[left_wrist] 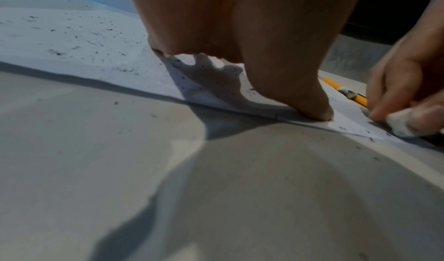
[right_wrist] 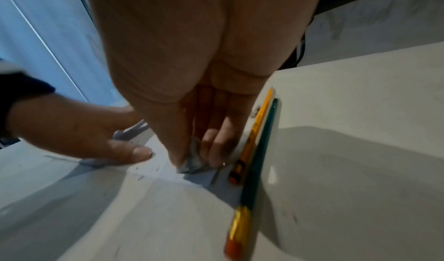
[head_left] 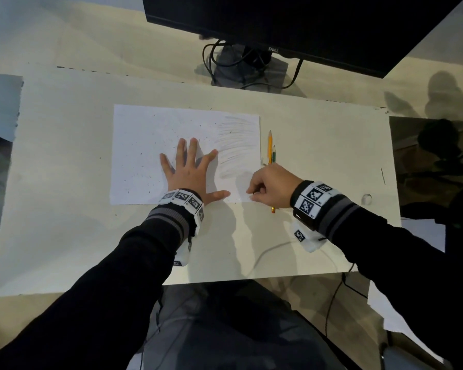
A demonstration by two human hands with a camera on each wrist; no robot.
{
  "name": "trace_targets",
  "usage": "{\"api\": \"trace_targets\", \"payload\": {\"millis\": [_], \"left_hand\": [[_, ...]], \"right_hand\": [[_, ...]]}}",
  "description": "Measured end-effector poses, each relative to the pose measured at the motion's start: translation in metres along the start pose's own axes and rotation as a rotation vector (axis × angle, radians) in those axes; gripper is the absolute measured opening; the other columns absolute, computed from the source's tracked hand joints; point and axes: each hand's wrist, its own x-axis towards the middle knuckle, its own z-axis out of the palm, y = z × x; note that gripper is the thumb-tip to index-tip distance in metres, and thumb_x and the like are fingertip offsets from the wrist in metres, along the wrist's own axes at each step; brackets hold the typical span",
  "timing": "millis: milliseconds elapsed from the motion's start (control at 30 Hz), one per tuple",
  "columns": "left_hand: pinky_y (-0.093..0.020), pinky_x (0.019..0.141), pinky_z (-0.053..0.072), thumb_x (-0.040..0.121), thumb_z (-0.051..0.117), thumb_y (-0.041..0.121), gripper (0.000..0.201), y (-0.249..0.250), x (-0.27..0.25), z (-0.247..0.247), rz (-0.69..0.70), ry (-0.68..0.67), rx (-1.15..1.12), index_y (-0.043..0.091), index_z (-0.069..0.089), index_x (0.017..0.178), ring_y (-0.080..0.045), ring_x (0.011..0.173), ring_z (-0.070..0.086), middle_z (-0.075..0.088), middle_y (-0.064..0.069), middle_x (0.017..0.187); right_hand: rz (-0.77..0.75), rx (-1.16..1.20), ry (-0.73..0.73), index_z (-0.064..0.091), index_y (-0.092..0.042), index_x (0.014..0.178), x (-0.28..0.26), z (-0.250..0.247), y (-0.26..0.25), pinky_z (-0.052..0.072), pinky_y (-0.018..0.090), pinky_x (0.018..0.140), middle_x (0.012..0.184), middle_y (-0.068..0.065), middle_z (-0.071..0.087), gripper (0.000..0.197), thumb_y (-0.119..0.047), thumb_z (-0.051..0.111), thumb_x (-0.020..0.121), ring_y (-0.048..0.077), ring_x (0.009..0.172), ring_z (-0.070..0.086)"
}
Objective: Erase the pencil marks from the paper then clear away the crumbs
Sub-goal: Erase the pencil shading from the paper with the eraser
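A white sheet of paper [head_left: 150,145] lies on the desk, with grey pencil marks [head_left: 235,145] left along its right strip and dark crumbs [head_left: 137,177] scattered over its left part. My left hand [head_left: 191,172] lies flat on the sheet with fingers spread, its thumb [left_wrist: 310,105] pressing the near edge. At the sheet's near right corner my right hand [head_left: 267,186] pinches a small white eraser [left_wrist: 406,122], smudged grey [right_wrist: 192,162], with its end against the paper.
A yellow pencil [head_left: 270,148] and a green pencil [head_left: 274,154] lie just right of the sheet, partly under my right hand. A black monitor [head_left: 292,25] on its stand with cables fills the back of the desk [head_left: 64,209]. A white cable [head_left: 267,252] trails near the front edge.
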Motion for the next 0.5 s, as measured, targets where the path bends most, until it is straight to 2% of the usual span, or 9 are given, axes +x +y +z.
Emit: {"api": "trace_targets", "payload": {"millis": [67, 133, 167, 233, 300, 367, 433, 500], "left_hand": [[-0.07, 0.111, -0.008, 0.068, 0.046, 0.09, 0.11, 0.0, 0.0, 0.001, -0.002, 0.005, -0.004, 0.043, -0.004, 0.153, -0.032, 0.147, -0.026, -0.023, -0.005, 0.162], [-0.07, 0.111, -0.008, 0.068, 0.047, 0.09, 0.11, -0.001, 0.0, 0.0, -0.002, 0.002, 0.0, 0.043, -0.004, 0.153, -0.032, 0.147, -0.025, -0.023, -0.005, 0.162], [-0.07, 0.11, -0.008, 0.069, 0.047, 0.09, 0.11, 0.0, -0.001, -0.001, 0.0, -0.001, 0.004, 0.043, -0.004, 0.154, -0.032, 0.147, -0.025, -0.023, -0.005, 0.162], [-0.07, 0.11, -0.008, 0.069, 0.046, 0.09, 0.11, 0.0, -0.001, -0.001, 0.003, 0.004, 0.005, 0.042, -0.003, 0.154, -0.031, 0.147, -0.025, -0.022, -0.005, 0.162], [-0.07, 0.111, -0.008, 0.069, 0.045, 0.09, 0.11, 0.0, -0.001, -0.001, 0.003, 0.003, 0.006, 0.042, -0.004, 0.154, -0.031, 0.147, -0.025, -0.022, -0.006, 0.162], [-0.07, 0.111, -0.008, 0.068, 0.045, 0.091, 0.11, 0.0, -0.001, -0.002, 0.006, -0.004, 0.003, 0.042, -0.005, 0.154, -0.031, 0.147, -0.026, -0.023, -0.006, 0.162], [-0.071, 0.112, -0.007, 0.068, 0.046, 0.091, 0.111, 0.0, 0.0, -0.002, 0.004, -0.013, 0.003, 0.043, -0.005, 0.154, -0.032, 0.147, -0.025, -0.022, -0.006, 0.162], [-0.072, 0.112, -0.005, 0.067, 0.046, 0.092, 0.111, 0.0, 0.0, -0.002, 0.0, -0.015, 0.008, 0.043, -0.004, 0.153, -0.032, 0.148, -0.024, -0.021, -0.006, 0.163]], "right_hand": [[0.002, 0.024, 0.113, 0.076, -0.013, 0.093, 0.011, -0.007, -0.001, 0.04, 0.006, 0.067, 0.077, -0.014, 0.061, 0.009, -0.015, 0.074, 0.085, -0.007, 0.067, 0.054], [0.013, 0.059, 0.231, 0.075, -0.015, 0.091, 0.015, -0.005, 0.002, 0.046, 0.014, 0.072, 0.08, -0.011, 0.064, 0.007, -0.014, 0.074, 0.084, -0.003, 0.068, 0.056], [0.018, 0.084, 0.243, 0.074, -0.016, 0.088, 0.012, 0.0, 0.005, 0.049, 0.019, 0.073, 0.082, -0.009, 0.066, 0.007, -0.012, 0.075, 0.083, 0.001, 0.069, 0.059], [0.003, 0.092, 0.184, 0.072, -0.02, 0.082, 0.0, 0.01, 0.011, 0.054, 0.025, 0.072, 0.084, -0.006, 0.069, 0.011, -0.009, 0.075, 0.081, 0.009, 0.072, 0.064], [-0.047, 0.029, 0.062, 0.071, -0.024, 0.076, -0.008, 0.011, 0.012, 0.054, 0.028, 0.069, 0.085, -0.006, 0.07, 0.017, -0.008, 0.075, 0.08, 0.01, 0.071, 0.063], [-0.059, -0.025, 0.009, 0.075, -0.02, 0.081, -0.005, -0.001, 0.008, 0.048, 0.022, 0.072, 0.087, -0.007, 0.07, 0.012, -0.009, 0.073, 0.083, 0.006, 0.072, 0.06], [-0.056, -0.035, 0.1, 0.076, -0.018, 0.093, 0.004, -0.016, 0.0, 0.043, 0.016, 0.071, 0.084, -0.012, 0.067, 0.007, -0.017, 0.072, 0.087, 0.001, 0.07, 0.057], [-0.071, -0.033, 0.174, 0.075, -0.018, 0.098, 0.012, -0.023, -0.008, 0.041, 0.012, 0.068, 0.078, -0.019, 0.06, 0.01, -0.019, 0.071, 0.088, -0.002, 0.067, 0.054]]}}
